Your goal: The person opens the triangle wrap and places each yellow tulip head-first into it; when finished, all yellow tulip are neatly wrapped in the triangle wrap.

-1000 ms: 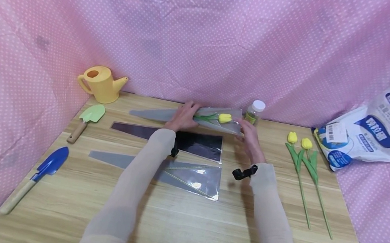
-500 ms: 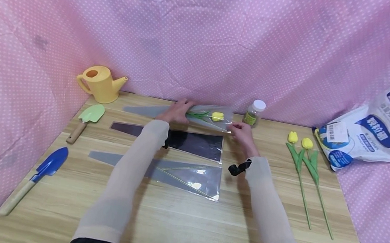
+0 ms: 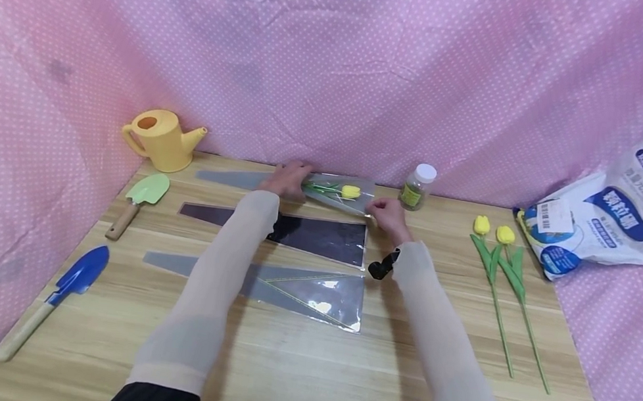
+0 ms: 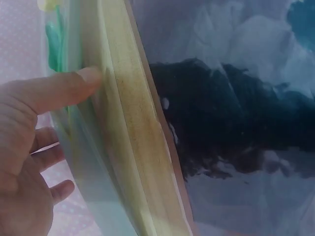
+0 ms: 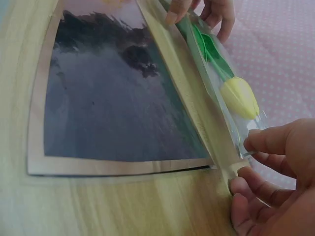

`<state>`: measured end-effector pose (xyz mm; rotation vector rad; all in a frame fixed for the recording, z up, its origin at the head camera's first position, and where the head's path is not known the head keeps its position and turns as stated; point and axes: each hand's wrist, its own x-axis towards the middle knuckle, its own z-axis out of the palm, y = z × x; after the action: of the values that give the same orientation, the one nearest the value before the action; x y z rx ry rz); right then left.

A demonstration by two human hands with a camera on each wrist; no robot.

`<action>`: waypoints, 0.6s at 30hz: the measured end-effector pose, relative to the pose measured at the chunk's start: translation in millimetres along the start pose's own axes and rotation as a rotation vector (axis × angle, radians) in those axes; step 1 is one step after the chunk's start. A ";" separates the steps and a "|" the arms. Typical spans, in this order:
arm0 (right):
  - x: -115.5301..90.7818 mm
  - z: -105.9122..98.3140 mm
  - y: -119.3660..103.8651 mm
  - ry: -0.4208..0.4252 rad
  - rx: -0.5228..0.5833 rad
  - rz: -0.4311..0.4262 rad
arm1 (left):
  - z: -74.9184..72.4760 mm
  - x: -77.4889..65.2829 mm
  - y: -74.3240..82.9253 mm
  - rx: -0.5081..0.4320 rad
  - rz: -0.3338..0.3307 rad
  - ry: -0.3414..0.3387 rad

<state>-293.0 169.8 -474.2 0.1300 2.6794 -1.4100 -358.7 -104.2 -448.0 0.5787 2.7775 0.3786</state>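
A clear flower sleeve (image 3: 359,203) with a yellow artificial tulip (image 3: 350,192) inside lies at the back of the wooden table, its wide end to the right. My left hand (image 3: 287,180) holds the sleeve around its middle, thumb (image 4: 74,88) over the near side and fingers at the far edge. At the wide end, my right hand (image 3: 389,216) pinches the near corner of the plastic between thumb and forefinger. The tulip head (image 5: 239,97) shows through the film in the right wrist view; the lower stem is hidden by the left hand and the frosted part.
A dark sleeve (image 3: 323,237) and a grey sleeve (image 3: 310,295) lie nearer. Two yellow tulips (image 3: 494,280) and a white bag (image 3: 611,217) are at right. A white-capped jar (image 3: 416,188) stands behind the right hand. At left are a watering can (image 3: 162,139), green trowel (image 3: 146,190) and blue trowel (image 3: 81,269).
The sleeve with the tulip has shifted left along the back of the table. Both hands moved left with it, the right hand also slightly nearer, now at the sleeve's near corner.
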 end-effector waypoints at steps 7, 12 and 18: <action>3.3 3.1 0.1 0.025 -0.005 0.015 | 2.3 0.6 -0.9 0.003 -0.027 -0.013; 4.0 1.6 1.2 0.022 -0.008 0.018 | 4.1 1.4 -0.4 0.001 -0.025 -0.017; 1.1 -5.0 3.5 -0.012 -0.002 0.025 | 1.1 -4.3 -0.5 -0.015 -0.013 -0.038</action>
<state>-294.0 175.9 -474.4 0.1532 2.6602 -1.3962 -354.8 -106.3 -448.3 0.5582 2.7385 0.3808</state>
